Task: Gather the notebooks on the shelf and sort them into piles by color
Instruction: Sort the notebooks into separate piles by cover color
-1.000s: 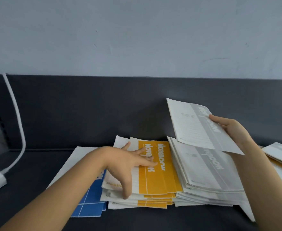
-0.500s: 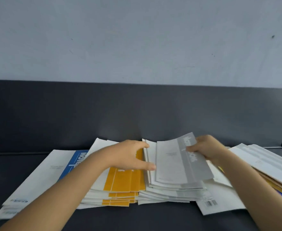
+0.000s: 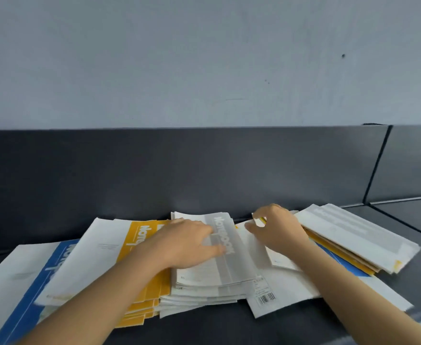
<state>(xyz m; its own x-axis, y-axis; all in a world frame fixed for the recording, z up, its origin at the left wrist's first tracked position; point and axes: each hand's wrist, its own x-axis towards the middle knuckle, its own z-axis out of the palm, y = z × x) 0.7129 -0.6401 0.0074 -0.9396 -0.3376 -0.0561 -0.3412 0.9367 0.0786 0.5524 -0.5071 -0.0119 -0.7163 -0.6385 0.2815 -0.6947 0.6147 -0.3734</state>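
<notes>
Grey-banded white covers make up the grey notebook pile (image 3: 232, 267). It sits at about 6 o'clock from the middle of the view, on the dark shelf (image 3: 229, 327). The left hand (image 3: 189, 242) lies flat on the top cover with its fingers straight and a little spread. It presses down and grips nothing.

At 9 o'clock of that pile, touching its edge, is the yellow notebook pile (image 3: 139, 240). It is several deep, with the near edges fanned. The left forearm crosses over it. Further out at 9 o'clock, partly under the yellow pile, lies a blue notebook (image 3: 42, 282) showing a white half and a blue band.

At 3 o'clock of the grey pile is the mixed stack (image 3: 354, 232). A grey-banded cover is on top, with yellow and blue edges showing beneath. The right hand (image 3: 279, 232) is at the stack's 9 o'clock corner. Its fingers curl over the edge and the thumb reaches out below, pinching that corner. A sliver of yellow shows by the fingertips. The corner is too blurred to tell which cover the hand has.

Between the grey pile and the mixed stack lies a white notebook back (image 3: 286, 285), with a barcode (image 3: 268, 298) near its 7 o'clock corner. Its far part is hidden under the right hand and the mixed stack.

At 12 o'clock is the dark back panel (image 3: 179, 170), with the pale wall (image 3: 204, 58) above it.
</notes>
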